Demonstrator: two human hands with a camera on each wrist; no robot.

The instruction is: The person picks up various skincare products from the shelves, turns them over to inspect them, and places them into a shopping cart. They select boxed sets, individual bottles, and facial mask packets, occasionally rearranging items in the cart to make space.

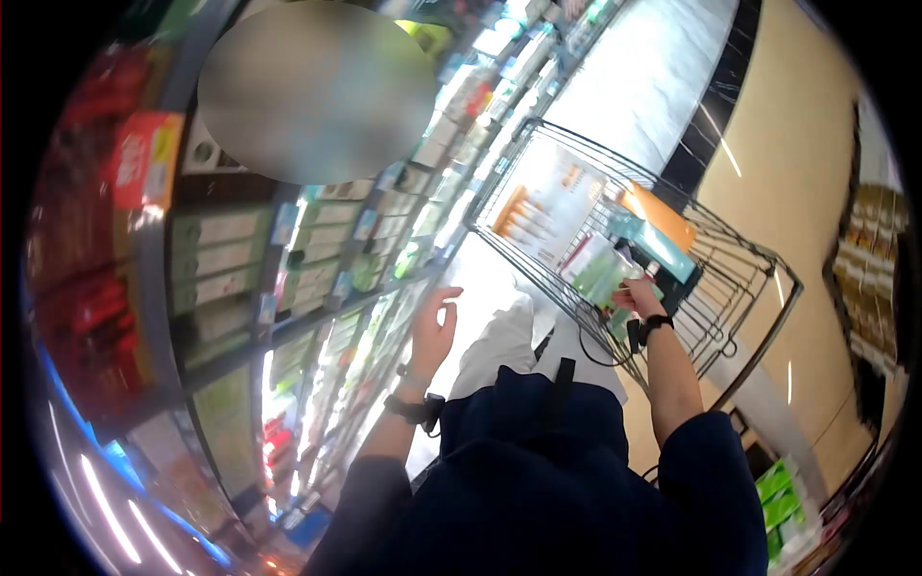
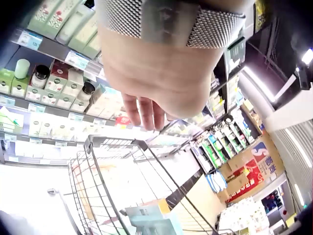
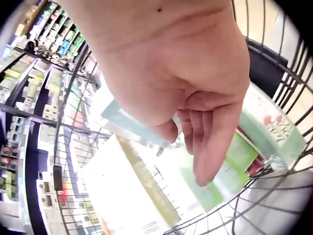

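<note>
My right hand (image 1: 639, 296) reaches down into a black wire shopping cart (image 1: 749, 252), over a green package (image 1: 597, 274). In the right wrist view its fingers (image 3: 211, 161) extend loosely down in front of that green package (image 3: 239, 152), fingertips right at its surface. A pale green box with red flowers (image 3: 274, 122) stands beside it. Also in the cart are a large white box with brown bottle pictures (image 1: 547, 202), a light blue box (image 1: 655, 246) and an orange box (image 1: 661, 215). My left hand (image 1: 434, 331) hangs in the air beside the shelves, fingers relaxed, holding nothing.
Store shelves (image 1: 327, 235) full of boxed goods run along the left. A red price sign (image 1: 146, 158) stands out there. Beyond the cart lies a beige tiled floor (image 1: 768, 192), with stacked goods (image 1: 874, 259) at the right. Green packs (image 1: 783, 499) sit low at the right.
</note>
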